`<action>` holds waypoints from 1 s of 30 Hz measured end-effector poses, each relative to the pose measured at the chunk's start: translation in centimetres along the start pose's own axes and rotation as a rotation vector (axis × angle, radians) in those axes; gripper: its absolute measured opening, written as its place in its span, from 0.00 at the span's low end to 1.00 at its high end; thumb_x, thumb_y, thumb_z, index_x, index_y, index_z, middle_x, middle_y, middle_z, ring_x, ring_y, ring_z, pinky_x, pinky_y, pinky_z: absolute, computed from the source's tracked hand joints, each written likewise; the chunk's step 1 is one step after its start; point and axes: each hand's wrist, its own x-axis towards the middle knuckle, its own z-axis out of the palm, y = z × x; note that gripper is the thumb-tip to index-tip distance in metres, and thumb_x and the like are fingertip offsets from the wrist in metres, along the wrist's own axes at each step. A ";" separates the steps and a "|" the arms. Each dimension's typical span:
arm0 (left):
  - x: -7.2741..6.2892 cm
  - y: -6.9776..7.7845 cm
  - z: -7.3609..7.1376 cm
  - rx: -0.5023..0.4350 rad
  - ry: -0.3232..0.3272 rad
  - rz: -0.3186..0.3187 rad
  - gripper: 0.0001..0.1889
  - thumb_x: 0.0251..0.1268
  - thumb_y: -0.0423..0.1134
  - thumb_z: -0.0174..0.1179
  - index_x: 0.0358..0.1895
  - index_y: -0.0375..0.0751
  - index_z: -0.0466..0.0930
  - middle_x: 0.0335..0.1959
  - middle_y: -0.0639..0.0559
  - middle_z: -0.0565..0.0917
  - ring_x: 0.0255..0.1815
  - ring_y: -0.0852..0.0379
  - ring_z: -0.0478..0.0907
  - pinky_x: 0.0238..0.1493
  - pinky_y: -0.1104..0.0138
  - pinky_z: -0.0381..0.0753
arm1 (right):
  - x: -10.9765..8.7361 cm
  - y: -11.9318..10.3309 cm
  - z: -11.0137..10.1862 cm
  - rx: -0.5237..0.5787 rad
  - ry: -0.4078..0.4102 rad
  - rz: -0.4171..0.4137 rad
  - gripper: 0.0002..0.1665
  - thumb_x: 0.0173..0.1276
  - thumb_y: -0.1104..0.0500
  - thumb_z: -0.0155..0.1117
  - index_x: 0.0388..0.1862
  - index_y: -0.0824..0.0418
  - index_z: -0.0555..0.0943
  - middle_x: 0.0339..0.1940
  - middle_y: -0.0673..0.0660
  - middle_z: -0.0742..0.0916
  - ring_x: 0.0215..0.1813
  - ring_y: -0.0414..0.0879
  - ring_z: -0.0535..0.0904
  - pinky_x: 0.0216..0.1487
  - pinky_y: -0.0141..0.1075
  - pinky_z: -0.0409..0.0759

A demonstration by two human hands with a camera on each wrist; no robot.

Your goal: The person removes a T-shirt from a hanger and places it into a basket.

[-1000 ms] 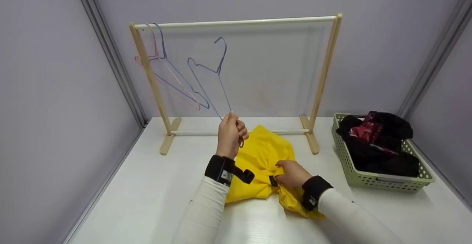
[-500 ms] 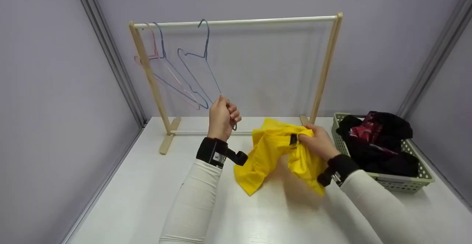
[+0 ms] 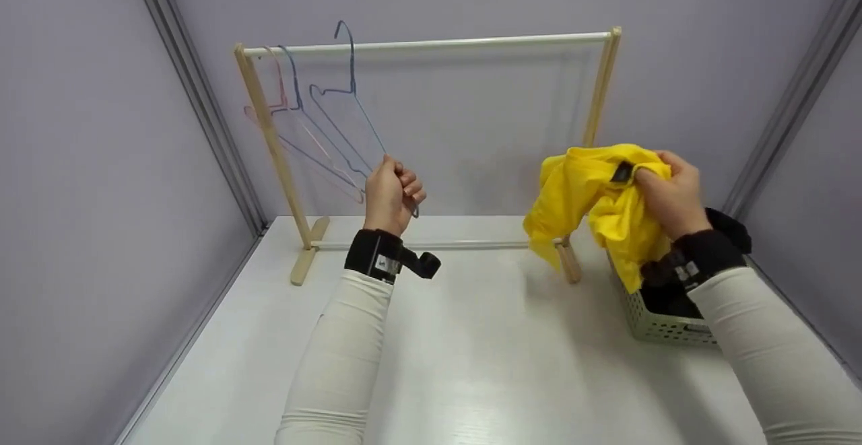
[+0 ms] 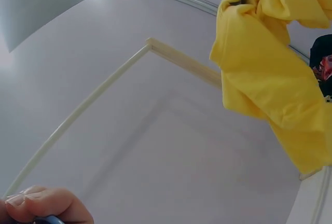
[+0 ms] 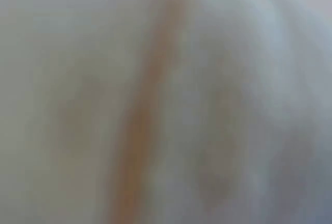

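Note:
My left hand (image 3: pixel 392 192) grips a blue clothes hanger (image 3: pixel 364 116) by its lower end. The hanger's hook stands up at the rack's top rail, overlapping it in the head view. Held up at the right by my right hand (image 3: pixel 672 192) is a bunched yellow garment (image 3: pixel 572 189) with a small black label at its gathered edge. Its loose folds hang down below the hand. The left wrist view shows the same yellow garment (image 4: pixel 270 73) and the curled left fingers (image 4: pixel 49 203) low in the corner. In the right wrist view everything is blurred.
A wooden rack (image 3: pixel 269 139) with a white top rail (image 3: pixel 471 42) stands at the back of the white table (image 3: pixel 471 337). Pink and blue hangers (image 3: pixel 296 78) hang at its left end. The green basket (image 3: pixel 663 327) of dark clothes at right is partly hidden by the garment and arm.
The right hand has lifted the yellow garment off the table and carried it up and right, before the basket. The left hand has raised the hanger up and left to the rail.

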 end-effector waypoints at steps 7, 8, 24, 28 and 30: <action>0.8 1.6 0.0 -0.052 0.006 -0.032 0.23 0.88 0.50 0.34 0.28 0.46 0.63 0.17 0.58 0.62 0.14 0.64 0.56 0.18 0.73 0.62 | 1.8 -1.9 -4.3 0.095 0.296 0.065 0.10 0.72 0.58 0.57 0.48 0.46 0.80 0.38 0.44 0.77 0.36 0.36 0.73 0.33 0.23 0.72; 1.0 1.8 -0.1 -0.067 0.008 -0.039 0.23 0.88 0.50 0.34 0.28 0.46 0.63 0.16 0.58 0.62 0.14 0.64 0.56 0.17 0.73 0.62 | 2.0 -2.0 -4.8 0.095 0.331 0.077 0.09 0.72 0.58 0.57 0.48 0.45 0.80 0.39 0.44 0.77 0.37 0.36 0.73 0.34 0.23 0.72; 4.0 3.8 -1.9 -0.140 0.063 -0.103 0.23 0.87 0.46 0.39 0.25 0.45 0.63 0.14 0.57 0.62 0.13 0.63 0.57 0.17 0.73 0.61 | 2.5 3.9 -7.6 -0.010 0.587 0.250 0.16 0.74 0.53 0.61 0.58 0.43 0.75 0.46 0.32 0.73 0.52 0.29 0.71 0.60 0.26 0.71; 4.6 3.9 -2.7 -0.142 0.082 -0.132 0.23 0.87 0.47 0.39 0.25 0.45 0.62 0.14 0.57 0.62 0.13 0.63 0.57 0.17 0.72 0.62 | 2.2 6.5 -7.1 -0.139 0.637 0.279 0.24 0.76 0.53 0.60 0.69 0.49 0.71 0.64 0.42 0.71 0.67 0.37 0.70 0.71 0.28 0.70; 4.8 3.9 -3.0 -0.133 0.089 -0.145 0.23 0.87 0.49 0.39 0.25 0.45 0.62 0.15 0.57 0.62 0.14 0.62 0.58 0.18 0.72 0.63 | 1.8 7.8 -7.0 -0.273 0.557 0.297 0.31 0.78 0.53 0.57 0.76 0.55 0.65 0.75 0.53 0.64 0.77 0.47 0.62 0.76 0.36 0.69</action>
